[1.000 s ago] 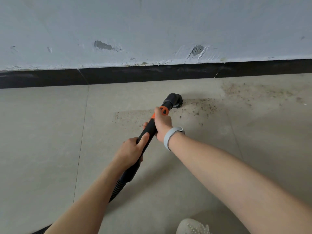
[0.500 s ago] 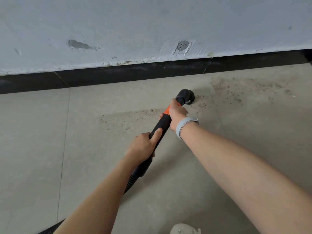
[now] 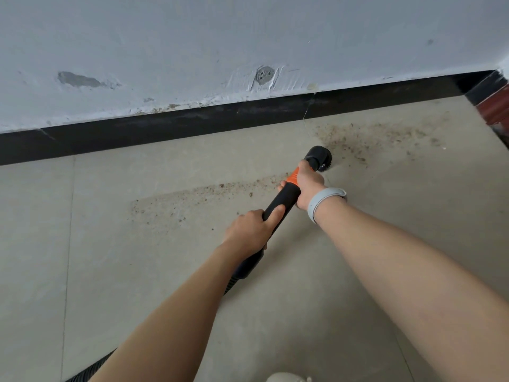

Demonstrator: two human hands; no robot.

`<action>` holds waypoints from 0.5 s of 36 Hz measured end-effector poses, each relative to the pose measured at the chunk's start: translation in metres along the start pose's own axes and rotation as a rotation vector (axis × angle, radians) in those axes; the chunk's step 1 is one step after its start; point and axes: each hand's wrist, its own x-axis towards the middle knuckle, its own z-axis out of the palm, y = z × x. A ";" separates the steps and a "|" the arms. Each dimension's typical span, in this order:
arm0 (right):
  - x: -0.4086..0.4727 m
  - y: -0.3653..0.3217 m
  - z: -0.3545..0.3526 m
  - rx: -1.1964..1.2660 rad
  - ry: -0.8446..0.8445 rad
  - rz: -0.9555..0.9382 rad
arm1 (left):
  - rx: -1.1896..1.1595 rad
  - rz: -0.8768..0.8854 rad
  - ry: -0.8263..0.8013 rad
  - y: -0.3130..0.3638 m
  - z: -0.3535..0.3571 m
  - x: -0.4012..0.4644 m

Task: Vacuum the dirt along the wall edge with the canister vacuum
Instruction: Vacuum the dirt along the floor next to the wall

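We are gripping the vacuum wand point(image 3: 281, 201) with both hands: left hand point(image 3: 252, 230) wrapped round the lower black shaft, right hand point(image 3: 308, 186) clenched round it at the orange collar. The brush nozzle point(image 3: 319, 158) is sitting on the floor tile point(image 3: 165, 271), at the near edge of the dirt patch point(image 3: 380, 139) beside the baseboard point(image 3: 192, 122). A thin dirt streak point(image 3: 209, 193) is lying left of the nozzle. We are judging that slow, overlapping passes with the bristles flat will work best.

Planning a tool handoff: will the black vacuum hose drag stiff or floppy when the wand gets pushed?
Likely floppy: the ribbed hose trails in a loose curve along the floor. Probably light, but ribs may snag. The wand itself looks rigid.
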 end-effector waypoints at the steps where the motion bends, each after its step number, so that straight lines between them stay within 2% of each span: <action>1: 0.000 0.000 -0.001 -0.005 0.004 -0.005 | 0.006 0.003 -0.005 0.001 0.000 0.000; 5: -0.006 0.000 -0.001 -0.016 0.023 -0.012 | 0.039 0.000 0.004 0.002 -0.003 -0.002; 10: -0.024 0.013 0.012 0.085 0.054 0.004 | 0.141 0.006 0.024 -0.012 -0.025 -0.013; 18: -0.076 0.063 0.070 0.147 -0.057 0.017 | 0.249 -0.043 0.080 -0.074 -0.075 -0.059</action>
